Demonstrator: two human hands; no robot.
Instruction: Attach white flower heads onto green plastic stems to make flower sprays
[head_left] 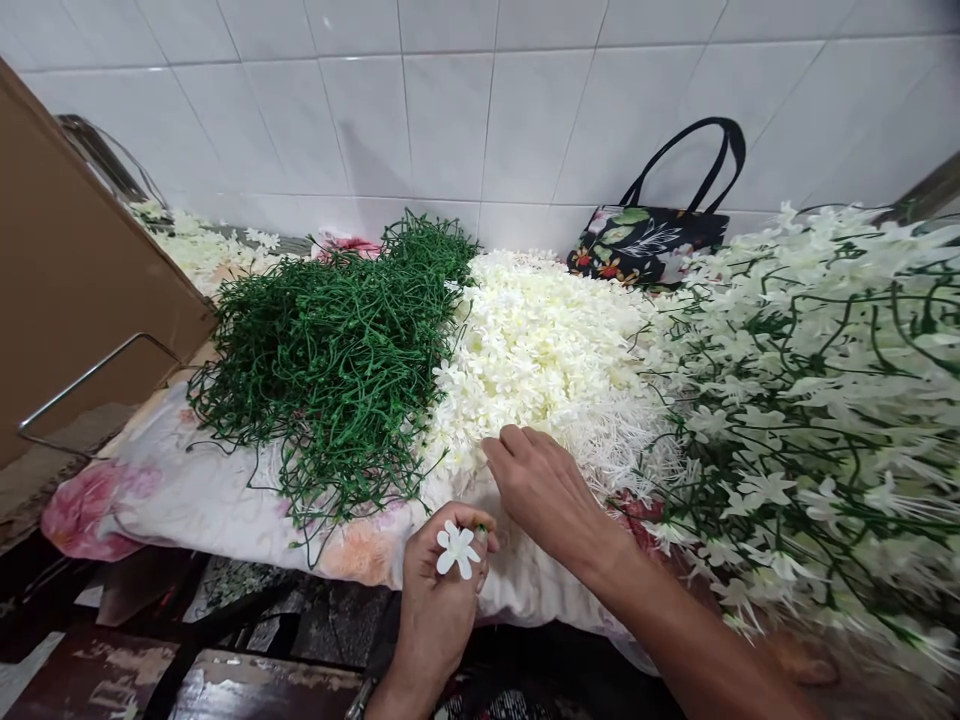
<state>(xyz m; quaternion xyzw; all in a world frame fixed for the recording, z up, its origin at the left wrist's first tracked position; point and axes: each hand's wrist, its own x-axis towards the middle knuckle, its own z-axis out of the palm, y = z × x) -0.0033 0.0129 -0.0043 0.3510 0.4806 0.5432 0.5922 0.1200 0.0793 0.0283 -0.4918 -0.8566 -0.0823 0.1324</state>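
My left hand (439, 600) is closed at the front edge of the cloth, fingers curled round an artificial flower. Its open white flower head (457, 550) shows above the hand, and a bit of green shows by the fingertips. To the right and a little further off, my right hand (544, 490) is bent down at the near edge of a heap of loose white petals (525, 340). Its fingers are pressed together, and whatever is between them is hidden. Left of the petals lies a tangled heap of green plastic stems (322, 350).
On the right stands a big mass of white flowers on green stems (810, 420). White stamens (630, 440) lie beside the petals. A floral cloth (195, 500) covers the surface. A black flowered bag (652, 240) leans on the tiled wall (450, 120). At left is a cardboard box (75, 270).
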